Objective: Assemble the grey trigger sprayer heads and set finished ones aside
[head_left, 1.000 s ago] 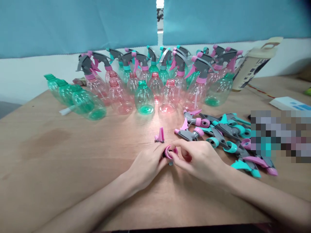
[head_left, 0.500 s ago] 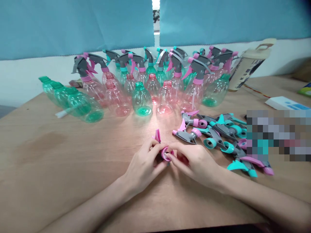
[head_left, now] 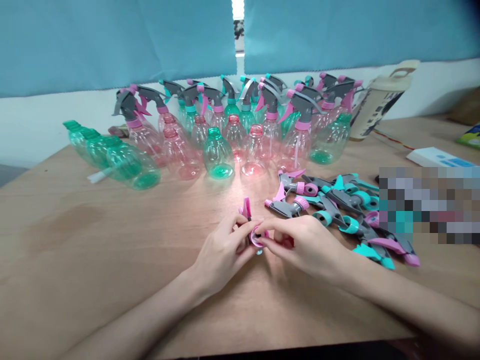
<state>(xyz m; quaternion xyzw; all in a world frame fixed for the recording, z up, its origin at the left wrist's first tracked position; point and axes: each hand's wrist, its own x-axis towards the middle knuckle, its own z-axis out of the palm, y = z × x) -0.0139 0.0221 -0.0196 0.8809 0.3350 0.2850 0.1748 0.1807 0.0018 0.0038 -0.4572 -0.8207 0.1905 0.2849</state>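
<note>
My left hand is closed around a trigger spray head with a pink trigger and pink collar. The collar's round opening faces up toward me. At that opening, the thumb and forefinger of my right hand pinch together, their tips inside or at the rim. Whatever sits between those tips is too small to make out. A small pale shiny spot shows just under the collar. Most of the grey spray head body is hidden behind my left fingers.
To the right lies a pile of loose grey spray heads with pink or teal parts. Behind stand pink bottles and green bottles, several with spray heads on. Green bottles lean at left. A cream tumbler stands back right.
My right fingertips have shifted slightly at the collar, and the spray head has turned a little. The pale spot under the collar shows more clearly. The view has moved slightly.
</note>
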